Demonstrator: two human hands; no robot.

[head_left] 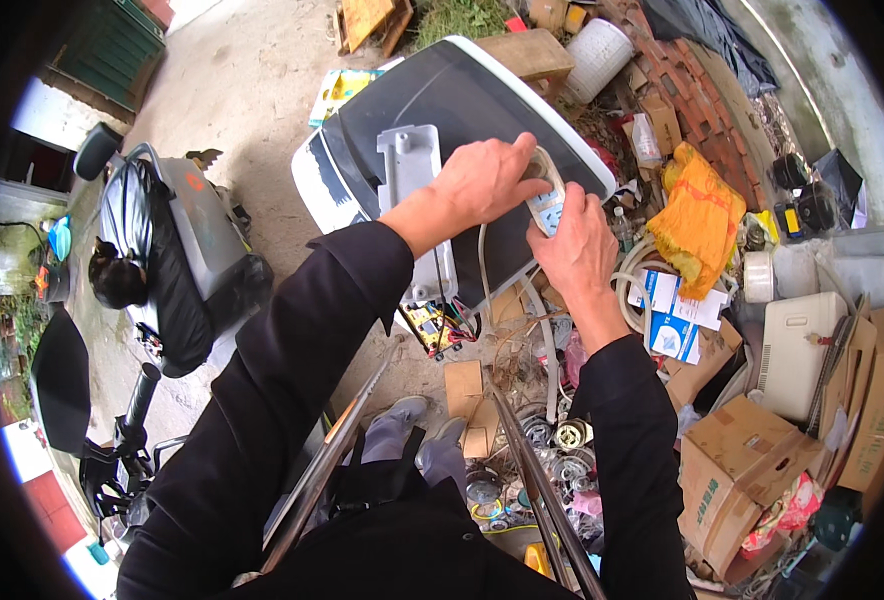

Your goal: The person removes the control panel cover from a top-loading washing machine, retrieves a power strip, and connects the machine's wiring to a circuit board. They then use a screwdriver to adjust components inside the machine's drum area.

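My left hand (487, 180) and my right hand (576, 240) are closed on a pale power strip (547, 208) with blue socket panels, the left at its upper end, the right at its lower end. A pale cord (483, 255) hangs from it. Beneath my left wrist, a long light grey plastic housing (399, 150) lies over a dark glossy panel with white edging (494, 95). Below the housing, wires run to a partly hidden yellow circuit board (424, 322).
A grey scooter (194, 215) with a black cat (117, 278) stands left, handlebar (137, 405) nearer. Cardboard boxes (727, 470), hoses (630, 262), an orange sack (704, 220) and loose bricks (702, 110) crowd the right. Metal bars (527, 470) rise beside my legs.
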